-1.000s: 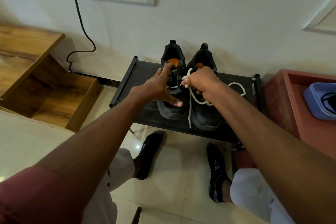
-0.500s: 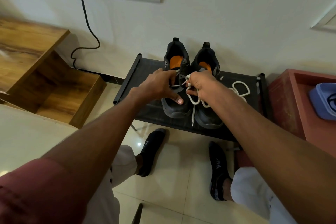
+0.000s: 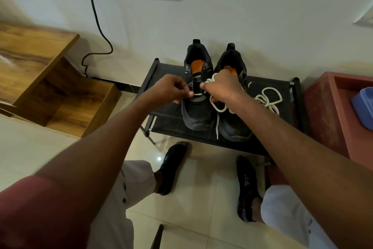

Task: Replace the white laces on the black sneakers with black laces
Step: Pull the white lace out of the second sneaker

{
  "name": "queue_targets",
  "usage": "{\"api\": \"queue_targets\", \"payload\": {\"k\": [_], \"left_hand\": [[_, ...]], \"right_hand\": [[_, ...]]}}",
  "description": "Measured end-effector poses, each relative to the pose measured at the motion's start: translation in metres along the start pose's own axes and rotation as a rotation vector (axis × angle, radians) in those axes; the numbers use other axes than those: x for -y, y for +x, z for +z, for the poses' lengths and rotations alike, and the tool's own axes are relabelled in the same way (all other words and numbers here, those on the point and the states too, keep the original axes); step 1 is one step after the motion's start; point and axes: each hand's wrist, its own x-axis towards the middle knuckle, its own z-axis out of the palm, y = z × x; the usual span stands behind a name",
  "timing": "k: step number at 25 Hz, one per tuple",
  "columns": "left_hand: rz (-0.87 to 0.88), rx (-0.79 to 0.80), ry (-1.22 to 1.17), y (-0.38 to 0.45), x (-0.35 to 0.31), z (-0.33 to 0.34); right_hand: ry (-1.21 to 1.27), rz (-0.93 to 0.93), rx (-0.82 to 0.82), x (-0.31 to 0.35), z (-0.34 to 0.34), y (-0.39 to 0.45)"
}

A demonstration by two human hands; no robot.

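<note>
Two black sneakers with orange insoles stand toes toward me on a low black rack (image 3: pixel 268 85). Over the left sneaker (image 3: pixel 198 115), my left hand (image 3: pixel 171 90) pinches the last white lace strand that crosses its lower eyelets. My right hand (image 3: pixel 222 87) grips a bunch of the same white lace (image 3: pixel 217 107), whose end hangs down over the toe of the right sneaker (image 3: pixel 235 127). Another white lace (image 3: pixel 268 99) lies loose and coiled on the rack to the right. No black laces are in view.
A wooden shelf unit (image 3: pixel 40 79) stands at the left, a red box (image 3: pixel 331 111) with a blue tub (image 3: pixel 363 105) at the right. A black cable (image 3: pixel 96 26) runs down the wall from the socket plate. My socked feet rest on the tiled floor below the rack.
My left hand shifted from holding the left sneaker's side to pinching the lace strand at the lower eyelets. My right hand drew more lace out, so fewer crossings remain on the shoe.
</note>
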Motion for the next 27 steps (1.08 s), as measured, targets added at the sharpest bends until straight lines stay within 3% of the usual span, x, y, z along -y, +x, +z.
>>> {"api": "queue_targets", "payload": {"k": [8, 16, 20, 27], "left_hand": [[-0.238, -0.077, -0.490, 0.009, 0.017, 0.010], [-0.398, -0.047, -0.863, -0.001, 0.020, 0.012], [-0.373, -0.056, -0.747, 0.003, 0.018, 0.013], [-0.303, -0.149, -0.456, 0.001, 0.000, 0.020]], "right_hand": [[-0.162, -0.057, -0.045, -0.001, 0.005, -0.005], [-0.019, 0.007, -0.011, -0.008, 0.011, 0.002], [-0.092, 0.020, -0.032, -0.002, 0.006, -0.006], [0.119, 0.126, -0.069, -0.004, 0.013, 0.001]]}}
